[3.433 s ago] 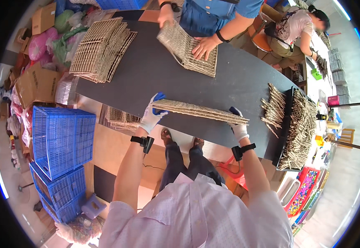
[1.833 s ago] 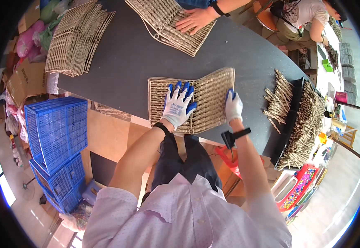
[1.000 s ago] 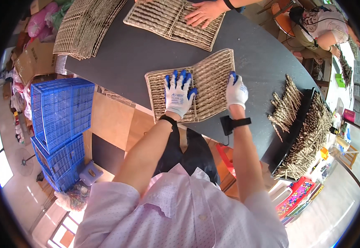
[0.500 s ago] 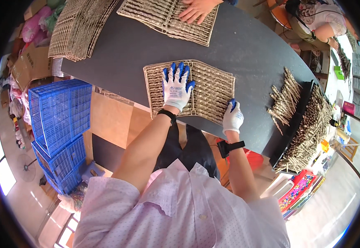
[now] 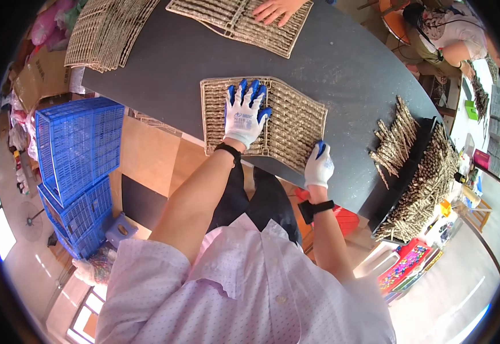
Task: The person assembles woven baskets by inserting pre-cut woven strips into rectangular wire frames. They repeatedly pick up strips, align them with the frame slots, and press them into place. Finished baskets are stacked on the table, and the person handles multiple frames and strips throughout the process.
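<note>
Both hands wear white gloves with blue fingertips: the left hand (image 5: 244,117) lies open with fingers spread on the 9 o'clock half of a woven panel (image 5: 293,117), while the right hand (image 5: 319,164) grips the panel's 4 o'clock corner. The panel, its two halves set at an angle along a middle bar, is by the near edge of the dark bench (image 5: 359,97). From it, a co-worker's bare hand (image 5: 276,10) rests on another panel (image 5: 221,17) at 12 o'clock; a panel stack (image 5: 104,37) sits at 10, loose twisted strips (image 5: 393,140) at 3, a black tray (image 5: 395,198) of strips at 4, and blue crates (image 5: 78,149) stand off the bench at 9.
</note>
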A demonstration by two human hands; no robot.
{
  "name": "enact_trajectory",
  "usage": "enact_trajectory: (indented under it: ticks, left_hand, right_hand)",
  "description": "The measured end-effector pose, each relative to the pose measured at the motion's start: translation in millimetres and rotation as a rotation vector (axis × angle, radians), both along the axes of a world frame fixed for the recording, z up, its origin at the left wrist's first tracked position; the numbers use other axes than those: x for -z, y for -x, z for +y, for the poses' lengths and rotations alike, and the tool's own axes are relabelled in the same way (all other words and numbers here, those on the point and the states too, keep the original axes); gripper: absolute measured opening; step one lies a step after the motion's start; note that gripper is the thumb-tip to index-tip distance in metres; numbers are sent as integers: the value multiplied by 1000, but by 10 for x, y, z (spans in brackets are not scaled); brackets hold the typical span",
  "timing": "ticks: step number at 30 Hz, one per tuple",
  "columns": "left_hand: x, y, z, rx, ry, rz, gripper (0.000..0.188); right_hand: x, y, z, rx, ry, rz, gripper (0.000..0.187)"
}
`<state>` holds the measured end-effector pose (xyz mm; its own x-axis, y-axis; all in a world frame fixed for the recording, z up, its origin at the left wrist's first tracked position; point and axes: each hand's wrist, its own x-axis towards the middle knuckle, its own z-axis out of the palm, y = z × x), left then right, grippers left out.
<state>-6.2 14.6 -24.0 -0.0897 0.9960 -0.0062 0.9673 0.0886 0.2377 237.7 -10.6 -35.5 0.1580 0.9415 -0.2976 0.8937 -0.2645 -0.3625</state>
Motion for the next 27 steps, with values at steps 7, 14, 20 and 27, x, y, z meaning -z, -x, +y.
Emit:
enact_trajectory:
  ticks: [7,14,20,27]
  left_hand:
    - [-15,44,11,4,14,10,61]
    - [-82,25,-35,41,35,-51,65]
    - [-59,412,-249,-742,-43,-278,90]
    - [-359,1019,-232,-844,173,-1454,38]
  right_hand:
    - [-696,357,918,-353,-545,-177,48]
    - [-209,789,764,-943,-244,-169,72]
    - [-168,880,906,-895,-211,-230,63]
    - [-220,882,846,-943,-97,-329,62]
